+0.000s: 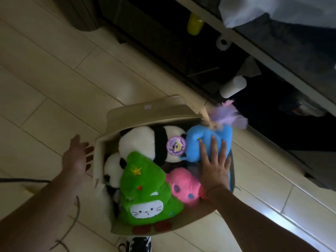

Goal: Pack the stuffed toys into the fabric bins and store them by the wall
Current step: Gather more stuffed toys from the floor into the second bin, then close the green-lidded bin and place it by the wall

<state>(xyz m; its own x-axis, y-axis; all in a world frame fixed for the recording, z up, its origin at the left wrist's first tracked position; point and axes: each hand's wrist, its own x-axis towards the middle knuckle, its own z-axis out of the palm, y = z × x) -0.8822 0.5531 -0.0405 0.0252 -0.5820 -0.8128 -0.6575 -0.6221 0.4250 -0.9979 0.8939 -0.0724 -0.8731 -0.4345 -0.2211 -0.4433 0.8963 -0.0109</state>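
shoe [135,243]: patterned, at the bottom edge, just under the bin's near wall.
fabric bin [127,116]: beige, on the tiled floor [45,79], directly ahead of the person and between both forearms. Long axis runs roughly near-left to far-right, toward the dark furniture. Full to the rim.
green tree plush [145,193]: nearest toy, standing tall at the near wall, cat face toward the camera, sticking up above the rim.
pink plush [183,186]: just right of the green one, touching the right wrist area.
right hand [214,166]: fingers straight and spread, palm flat down on the blue plush [203,142] at the bin's right side. Pressing, not gripping.
left hand [78,159]: outside the bin's left wall, palm open, fingers loose, holding nothing. Just beside the wall; contact can't be told.
panda plush [145,140]: mid-bin, left of the blue one, round purple tag against it.
purple tuft [229,115]: blurred, on the far end of the blue plush, hanging past the far-right corner.
key relation: bin sits between the hands, left hand outside, right hand on top. My read: packing is about done, next is seating the blue plush and taking both side walls.
risk: overfilled; green and blue plush may tip out on a lift.
far side: dark furniture [181,42], white roll [232,87], yellow object [195,24].
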